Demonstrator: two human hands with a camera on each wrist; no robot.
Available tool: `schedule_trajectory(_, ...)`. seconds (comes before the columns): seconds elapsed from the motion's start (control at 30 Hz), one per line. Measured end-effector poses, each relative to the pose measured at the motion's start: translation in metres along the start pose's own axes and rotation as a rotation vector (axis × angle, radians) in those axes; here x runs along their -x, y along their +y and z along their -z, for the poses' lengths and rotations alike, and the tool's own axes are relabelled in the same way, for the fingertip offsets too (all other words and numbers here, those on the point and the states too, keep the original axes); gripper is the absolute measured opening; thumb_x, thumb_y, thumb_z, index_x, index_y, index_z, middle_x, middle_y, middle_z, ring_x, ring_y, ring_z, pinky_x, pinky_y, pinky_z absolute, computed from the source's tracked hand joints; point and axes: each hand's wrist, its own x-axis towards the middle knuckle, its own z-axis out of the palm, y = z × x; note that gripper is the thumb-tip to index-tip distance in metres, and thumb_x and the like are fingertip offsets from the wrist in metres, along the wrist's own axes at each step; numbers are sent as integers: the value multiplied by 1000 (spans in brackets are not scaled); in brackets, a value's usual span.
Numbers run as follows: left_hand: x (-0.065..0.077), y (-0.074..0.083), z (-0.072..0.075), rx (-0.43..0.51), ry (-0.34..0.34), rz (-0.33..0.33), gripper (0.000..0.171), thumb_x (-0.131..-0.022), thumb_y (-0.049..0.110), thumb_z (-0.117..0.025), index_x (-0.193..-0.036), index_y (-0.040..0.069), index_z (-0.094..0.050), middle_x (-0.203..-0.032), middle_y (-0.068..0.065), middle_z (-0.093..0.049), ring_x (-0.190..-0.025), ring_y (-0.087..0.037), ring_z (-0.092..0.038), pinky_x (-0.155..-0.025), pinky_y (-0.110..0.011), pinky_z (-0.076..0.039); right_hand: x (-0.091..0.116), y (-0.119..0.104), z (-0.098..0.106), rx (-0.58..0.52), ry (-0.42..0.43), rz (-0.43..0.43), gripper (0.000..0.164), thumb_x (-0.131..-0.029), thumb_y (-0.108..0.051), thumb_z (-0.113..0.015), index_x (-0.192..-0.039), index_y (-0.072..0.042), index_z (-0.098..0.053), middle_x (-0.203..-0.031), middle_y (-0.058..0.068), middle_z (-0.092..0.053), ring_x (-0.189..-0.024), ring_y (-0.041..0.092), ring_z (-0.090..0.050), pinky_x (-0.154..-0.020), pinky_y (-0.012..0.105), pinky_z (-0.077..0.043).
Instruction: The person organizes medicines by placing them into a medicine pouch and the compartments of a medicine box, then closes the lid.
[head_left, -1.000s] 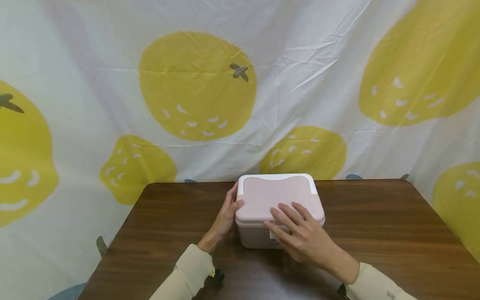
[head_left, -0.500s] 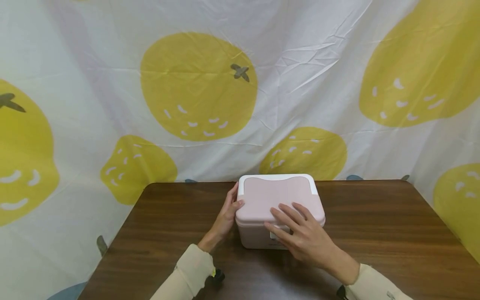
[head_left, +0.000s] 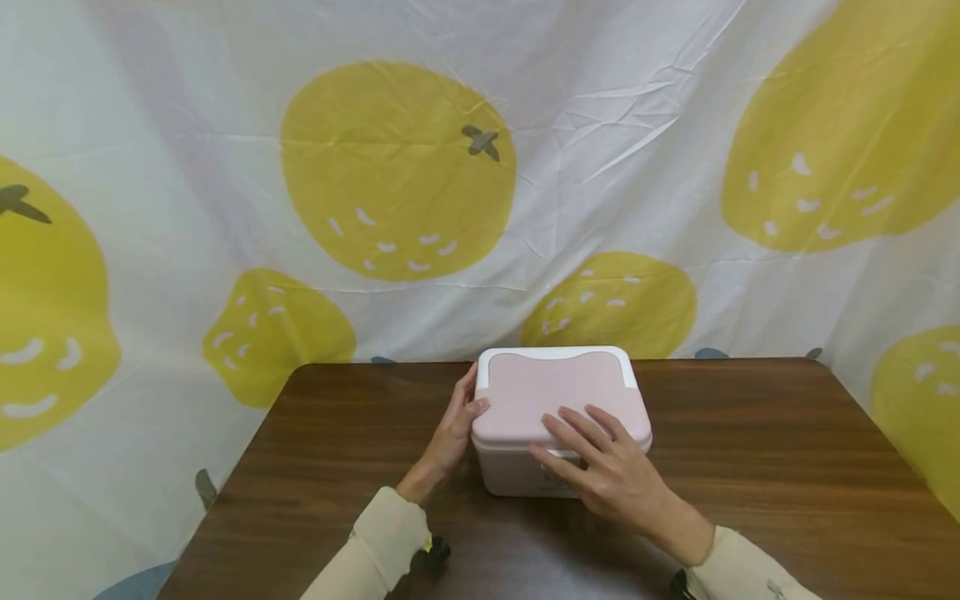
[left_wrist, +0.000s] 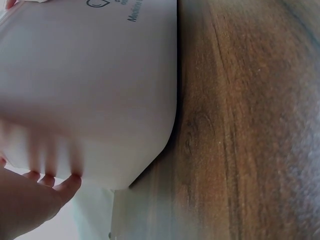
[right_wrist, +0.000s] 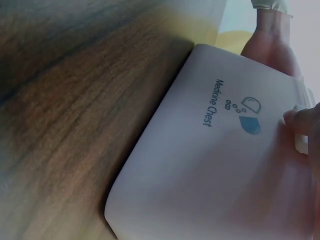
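A pink medicine chest (head_left: 517, 471) with a white-trimmed lid (head_left: 558, 387) stands on the table, lid down. Fingers of my left hand (head_left: 453, 421) lie along its left wall, the thumb over the lid's edge. In the left wrist view, fingertips (left_wrist: 72, 185) touch that wall. My right hand (head_left: 611, 475) spreads its fingers over the lid's front part. Its thumb (right_wrist: 297, 120) is at the white front latch (right_wrist: 301, 143), which the hand partly covers. Pill pictures (right_wrist: 250, 115) and the words "Medicine Chest" mark the front.
The dark wooden table (head_left: 360, 442) extends on both sides of the chest. A white cloth printed with yellow fruit (head_left: 397, 175) hangs close behind the table's back edge and around its sides.
The latch at the chest's front has swung up, showing more of the print below it. Both hands and the chest have kept almost the same place.
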Motion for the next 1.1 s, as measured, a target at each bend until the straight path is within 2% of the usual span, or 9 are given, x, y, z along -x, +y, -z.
schedule_trajectory(0.23, 1, 2, 0, 1, -6, -10, 66, -99, 25, -45, -159, 20, -17, -163, -10, -18, -144, -25, -23, -114, -35, -21, -1, -2, 0, -5, 16, -2, 39, -98, -14, -40, -122, -20, -70, -132, 18, -62, -115, 37, -61, -92, 56, -46)
schedule_trajectory(0.37, 0, 4, 1, -18, -11, -12, 66, -99, 24, -45, -159, 20, -17, -163, -10, -18, -144, -25, -23, -116, -39, -20, -1, -1, 0, -4, 17, 0, 38, -99, -16, -40, -122, -20, -70, -132, 19, -61, -115, 37, -61, -92, 56, -46)
schedule_trajectory(0.5, 0, 7, 3, -40, -12, 6, 65, -101, 25, -46, -159, 21, -18, -164, -6, -17, -147, -23, -19, -119, -45, -16, -2, 0, 0, -11, 10, -1, 37, -100, -19, -41, -123, -19, -70, -133, 19, -61, -116, 38, -61, -92, 56, -45)
schedule_trajectory(0.63, 2, 11, 7, -97, -9, 38, 62, -103, 28, -48, -159, 23, -20, -164, -2, -20, -149, -20, -19, -120, -45, -16, -4, -1, 2, -32, 6, -7, 36, -102, -23, -41, -123, -17, -69, -132, 19, -61, -116, 38, -61, -93, 57, -45)
schedule_trajectory(0.8, 7, 24, 21, -306, 10, 20, 55, -105, 34, -48, -155, 17, -33, -157, -9, -36, -145, -25, -32, -118, -48, -26, -10, 2, 11, -132, -14, -65, 39, -104, -32, -44, -127, -9, -67, -131, 20, -61, -117, 38, -60, -96, 56, -43)
schedule_trajectory(0.9, 12, 37, 35, -455, 59, -6, 52, -105, 40, -47, -151, 16, -41, -152, -11, -44, -142, -27, -38, -115, -49, -31, -12, 11, 21, -186, -31, -146, 46, -104, -38, -45, -128, -5, -65, -130, 21, -61, -118, 38, -58, -106, 52, -38)
schedule_trajectory(1.0, 19, 49, 53, -615, 99, -49, 52, -105, 41, -46, -150, 16, -44, -151, -11, -46, -140, -28, -41, -113, -51, -34, -8, 26, 34, -206, -14, -232, 51, -104, -42, -45, -127, -1, -64, -130, 23, -61, -118, 40, -57, -116, 43, -29)
schedule_trajectory(1.1, 29, 60, 70, -812, 122, -87, 54, -105, 42, -45, -151, 15, -42, -153, -11, -43, -142, -30, -38, -113, -53, -33, 0, 44, 49, -214, 16, -301, 56, -103, -44, -47, -128, 4, -63, -129, 26, -59, -117, 42, -55, -120, 35, -21)
